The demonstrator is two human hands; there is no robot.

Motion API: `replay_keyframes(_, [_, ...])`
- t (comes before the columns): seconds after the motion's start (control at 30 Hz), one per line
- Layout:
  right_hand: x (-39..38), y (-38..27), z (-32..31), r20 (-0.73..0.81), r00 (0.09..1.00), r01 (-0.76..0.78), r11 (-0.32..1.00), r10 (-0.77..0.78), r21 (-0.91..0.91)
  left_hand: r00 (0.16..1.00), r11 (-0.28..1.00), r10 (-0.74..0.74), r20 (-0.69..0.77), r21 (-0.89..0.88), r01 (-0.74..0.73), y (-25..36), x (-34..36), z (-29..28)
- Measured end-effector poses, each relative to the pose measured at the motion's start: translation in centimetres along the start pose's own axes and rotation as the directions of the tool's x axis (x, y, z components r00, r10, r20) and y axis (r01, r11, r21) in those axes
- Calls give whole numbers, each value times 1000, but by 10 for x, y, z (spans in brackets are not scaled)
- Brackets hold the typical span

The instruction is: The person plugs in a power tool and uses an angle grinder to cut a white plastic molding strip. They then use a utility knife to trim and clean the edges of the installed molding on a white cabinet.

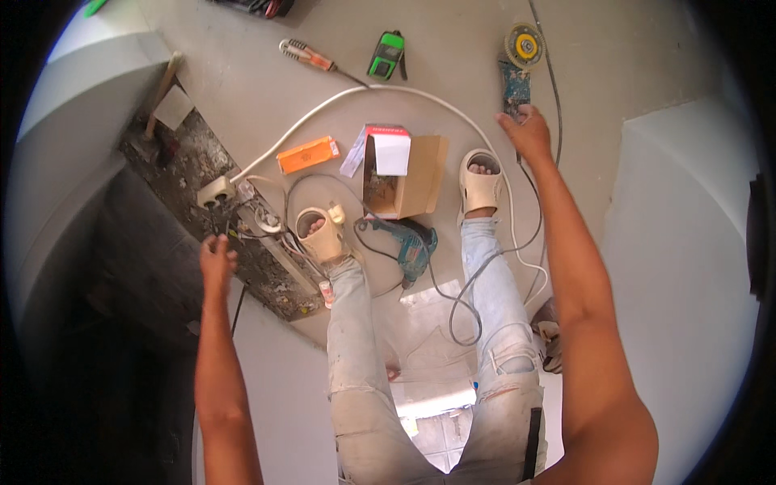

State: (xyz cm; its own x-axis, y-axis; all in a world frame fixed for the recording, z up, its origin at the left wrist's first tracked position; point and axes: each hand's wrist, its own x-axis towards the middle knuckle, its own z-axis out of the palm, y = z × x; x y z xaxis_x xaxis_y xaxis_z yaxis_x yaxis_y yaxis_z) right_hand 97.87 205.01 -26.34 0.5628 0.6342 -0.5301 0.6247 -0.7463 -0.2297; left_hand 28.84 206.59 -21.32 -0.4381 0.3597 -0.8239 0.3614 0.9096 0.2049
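My right hand (529, 133) is closed on the rear end of a teal angle grinder (516, 85). The grinder lies on the floor at the far right, its disc with a yellow centre (525, 46) facing up. At the left, my left hand (217, 263) has its fingers pinched at a dark cord (213, 220), just below a white extension socket (216, 192); the fingertips are partly hidden. From that socket a white cable (323, 107) arcs across the floor. Between my feet lies a teal drill (415, 246) with a dark cord.
An open cardboard box (424, 174) and an orange box (308, 154) sit ahead of my feet. Beyond lie a screwdriver (307, 55) and a green-black device (387, 55). A rubble-filled trench (198, 145) with a hammer (162, 97) runs along the left. Cords loop around my legs.
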Motion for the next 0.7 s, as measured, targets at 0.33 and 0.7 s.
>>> replay_keyframes(0.33, [95,18,16,98,995,-38,990,25,133,979,987,-144,144,96,131,-35,-202,90])
replay_keyframes(0.7, [-111,-31,-320,527,810,-255,656,-256,710,729,950,174,662,81,-300,220,-507,206])
